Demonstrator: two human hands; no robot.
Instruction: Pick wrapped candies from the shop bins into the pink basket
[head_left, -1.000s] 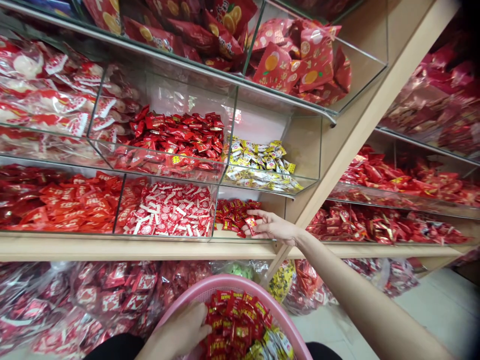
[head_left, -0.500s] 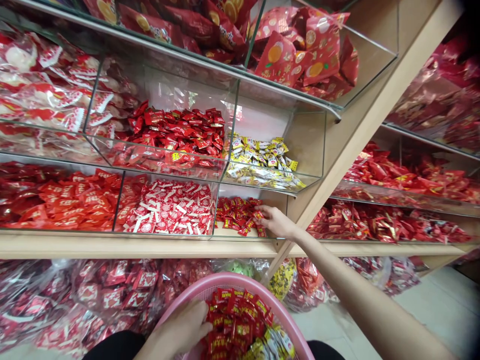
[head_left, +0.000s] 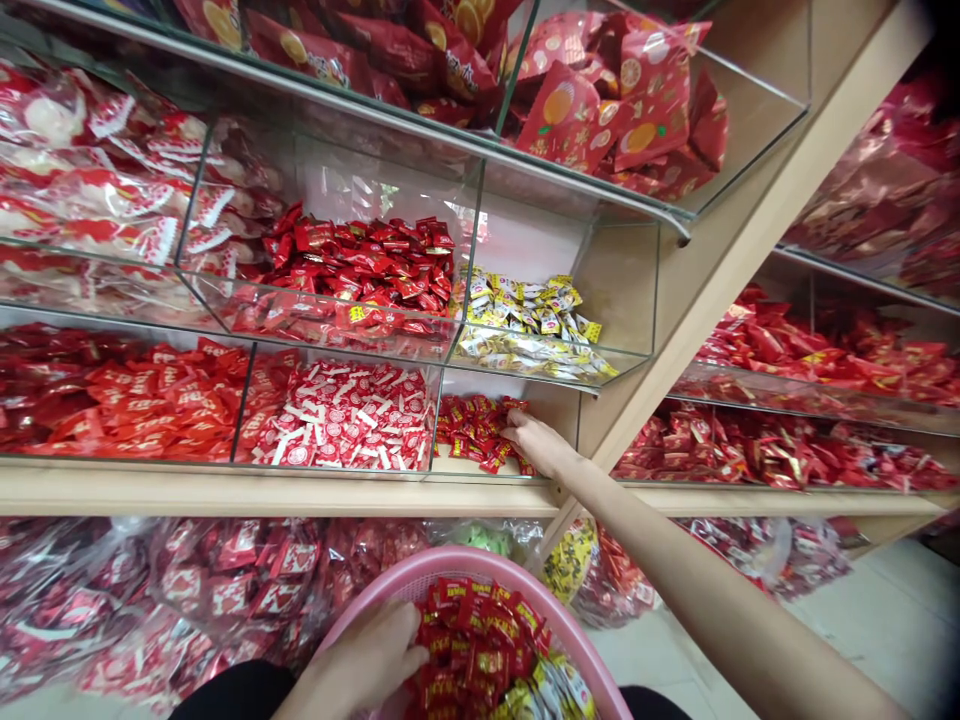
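Observation:
My right hand [head_left: 540, 442] reaches into the lowest glass-fronted bin at the right. Its fingers curl down over small red wrapped candies [head_left: 474, 425] with yellow lettering, and the fingertips are partly hidden. In front of my knees stands a pink plastic basket [head_left: 592, 660]. Inside it lie red wrapped candies [head_left: 487, 630] and, near the front, yellow-and-white wrapped candies [head_left: 551, 690]. My left hand [head_left: 371, 650] rests over the basket's left side with fingers bent together beside the red candies. What it grips, if anything, is hidden.
Red-and-white candies [head_left: 352, 415] fill the neighbouring bin. Above are bins of red packets [head_left: 360, 260] and yellow-and-white candies [head_left: 536, 305]. A slanting wooden upright [head_left: 697, 270] stands right of my reach. Clear bags of sweets [head_left: 232, 570] lie beneath the wooden shelf edge [head_left: 187, 492].
My right hand has moved slightly left and deeper among the red candies, its fingers curling more. The left hand and basket hold nearly the same place; the view has shifted slightly.

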